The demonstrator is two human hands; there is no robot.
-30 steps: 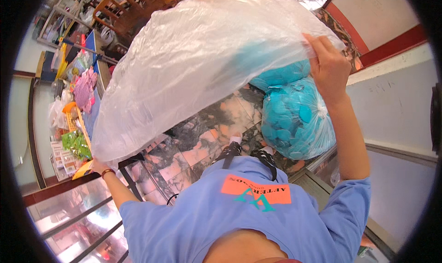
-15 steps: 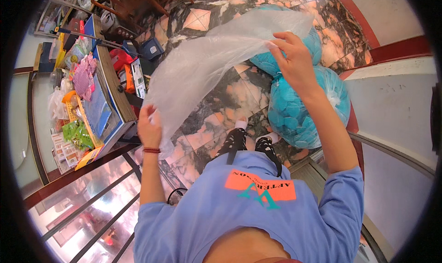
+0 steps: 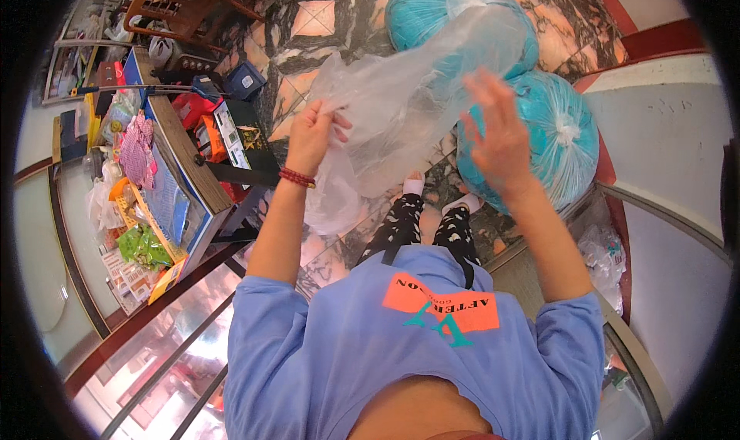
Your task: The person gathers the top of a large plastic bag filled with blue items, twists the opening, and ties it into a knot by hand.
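Observation:
A large, clear plastic bag [image 3: 385, 93] hangs loose in front of me. My left hand [image 3: 314, 132], with a red bracelet at the wrist, pinches its edge. The bag's lower end droops below that hand, and its far end stretches right across a tied bag. My right hand [image 3: 497, 132] is blurred by motion, beside the clear bag's right side. Its fingers look apart, with nothing plainly held. Beyond and under it stand two full, knotted clear bags of turquoise pieces, the farther turquoise-filled bag [image 3: 416, 20] and the nearer turquoise-filled bag [image 3: 559, 151].
At left, a wooden-edged table [image 3: 185, 147] carries a basket, a pink checked cloth [image 3: 139, 151] and green packets. A wooden chair [image 3: 173, 16] stands far left. A white wall [image 3: 655, 124] borders the right side. Crumpled clear plastic [image 3: 601, 259] lies low at right. The floor is patterned marble.
My left hand has moved right and farther away, gathering the clear bag inward. My right hand has come lower, and its fingers are off the bag's upper edge.

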